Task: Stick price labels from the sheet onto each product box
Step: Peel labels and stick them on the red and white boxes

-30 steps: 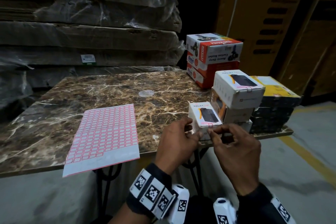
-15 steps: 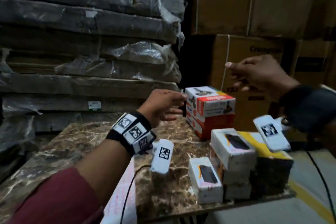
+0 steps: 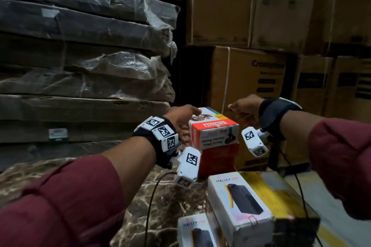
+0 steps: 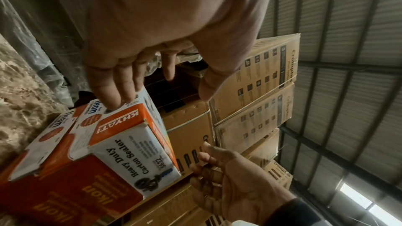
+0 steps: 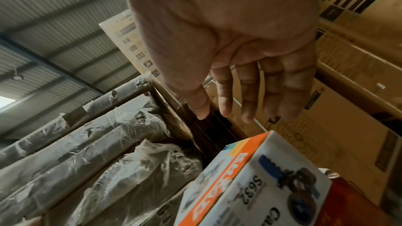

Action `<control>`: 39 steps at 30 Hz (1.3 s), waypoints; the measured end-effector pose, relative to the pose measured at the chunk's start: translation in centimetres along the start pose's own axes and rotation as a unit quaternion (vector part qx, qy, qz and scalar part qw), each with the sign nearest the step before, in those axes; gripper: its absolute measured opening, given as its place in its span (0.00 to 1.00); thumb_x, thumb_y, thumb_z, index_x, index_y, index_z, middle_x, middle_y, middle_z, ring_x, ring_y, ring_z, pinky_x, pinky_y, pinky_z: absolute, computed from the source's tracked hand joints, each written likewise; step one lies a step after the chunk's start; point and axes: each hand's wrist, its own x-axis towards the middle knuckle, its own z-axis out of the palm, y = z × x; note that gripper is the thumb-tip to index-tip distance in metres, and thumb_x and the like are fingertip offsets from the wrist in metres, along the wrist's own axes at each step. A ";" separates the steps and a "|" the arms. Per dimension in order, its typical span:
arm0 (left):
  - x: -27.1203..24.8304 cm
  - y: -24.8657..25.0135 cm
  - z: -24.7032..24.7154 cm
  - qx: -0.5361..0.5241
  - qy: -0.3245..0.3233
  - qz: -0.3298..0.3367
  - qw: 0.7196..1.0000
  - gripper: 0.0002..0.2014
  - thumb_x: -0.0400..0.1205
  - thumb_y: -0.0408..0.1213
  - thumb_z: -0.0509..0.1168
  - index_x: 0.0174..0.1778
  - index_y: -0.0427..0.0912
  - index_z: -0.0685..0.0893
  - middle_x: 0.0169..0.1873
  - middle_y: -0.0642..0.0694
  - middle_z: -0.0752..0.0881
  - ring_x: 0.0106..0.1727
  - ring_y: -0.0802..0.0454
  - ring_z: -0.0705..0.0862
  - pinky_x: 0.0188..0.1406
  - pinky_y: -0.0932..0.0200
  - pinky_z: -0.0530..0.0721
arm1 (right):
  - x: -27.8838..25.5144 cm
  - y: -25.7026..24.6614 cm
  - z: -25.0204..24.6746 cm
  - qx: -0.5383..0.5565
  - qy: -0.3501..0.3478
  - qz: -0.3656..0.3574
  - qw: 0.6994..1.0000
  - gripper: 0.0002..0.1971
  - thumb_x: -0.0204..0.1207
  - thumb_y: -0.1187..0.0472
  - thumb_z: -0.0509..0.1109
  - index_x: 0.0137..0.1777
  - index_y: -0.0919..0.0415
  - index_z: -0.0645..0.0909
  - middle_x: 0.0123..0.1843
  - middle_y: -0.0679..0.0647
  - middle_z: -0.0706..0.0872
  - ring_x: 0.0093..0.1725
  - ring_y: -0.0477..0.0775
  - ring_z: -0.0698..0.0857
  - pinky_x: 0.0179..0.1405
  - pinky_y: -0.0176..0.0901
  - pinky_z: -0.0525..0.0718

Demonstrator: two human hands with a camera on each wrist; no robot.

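Observation:
An orange-and-white carton sealer box (image 3: 214, 133) tops a stack of red boxes (image 3: 217, 158) at the back of the marble table (image 3: 170, 202). My left hand (image 3: 182, 120) reaches its left side; in the left wrist view the straight fingertips (image 4: 112, 103) touch the box's upper edge (image 4: 130, 126), thumb spread apart. My right hand (image 3: 244, 106) hovers just right of the box and holds nothing; its fingers (image 5: 248, 102) are straight above the box (image 5: 256, 183). The label sheet is out of view.
Two white Halley boxes (image 3: 239, 206) (image 3: 195, 232) and a yellow box (image 3: 279, 192) lie near the front right. Big cardboard cartons (image 3: 251, 78) stand behind the stack, and plastic-wrapped flat packs (image 3: 84, 66) fill the left.
A second ago both hands held a small white Halley box at the table's front. They have since let it go and reached to the carton sealer box; the left hand now touches it.

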 end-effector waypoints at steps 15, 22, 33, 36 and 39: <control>7.6 -3.3 1.2 0.046 -0.023 -0.053 0.997 0.31 0.87 0.48 0.70 0.79 0.32 0.71 0.66 0.27 0.84 0.63 0.34 0.87 0.60 0.39 0.86 | 1.8 2.6 2.0 -0.017 -0.104 0.052 0.993 0.27 0.94 0.39 0.57 0.52 0.64 0.83 0.32 0.59 0.92 0.22 0.52 0.88 0.19 0.34 0.79; 7.8 -3.6 0.8 0.074 -0.015 -0.026 0.997 0.10 0.88 0.36 0.66 0.44 0.33 0.78 0.30 0.34 0.88 0.39 0.40 0.88 0.58 0.44 0.88 | 1.3 2.3 1.7 -0.079 -0.079 0.037 0.993 0.26 0.90 0.40 0.67 0.66 0.65 0.86 0.44 0.60 0.97 0.41 0.61 0.94 0.44 0.50 0.92; -1.1 0.6 -11.0 0.048 0.089 0.182 0.978 0.07 0.88 0.36 0.68 0.58 0.45 0.90 0.47 0.39 0.95 0.41 0.43 0.92 0.47 0.47 0.91 | -6.5 -6.0 4.1 -0.039 -0.106 -0.121 0.986 0.33 0.88 0.32 0.64 0.61 0.65 0.91 0.53 0.64 0.96 0.44 0.61 0.91 0.42 0.49 0.89; -7.1 0.2 -15.8 0.056 0.131 0.263 0.954 0.08 0.90 0.40 0.67 0.59 0.53 0.91 0.43 0.46 0.95 0.41 0.48 0.94 0.36 0.52 0.93 | -10.1 -8.4 7.9 -0.019 -0.134 -0.176 0.975 0.32 0.88 0.32 0.63 0.63 0.64 0.89 0.57 0.65 0.95 0.46 0.60 0.89 0.44 0.50 0.90; -12.4 -1.2 -20.6 0.088 0.173 0.299 0.934 0.15 0.83 0.41 0.74 0.66 0.46 0.91 0.50 0.42 0.95 0.48 0.47 0.94 0.38 0.54 0.94 | -14.3 -10.0 12.7 0.009 -0.188 -0.207 0.960 0.36 0.86 0.28 0.62 0.66 0.63 0.86 0.53 0.65 0.92 0.44 0.59 0.90 0.40 0.50 0.91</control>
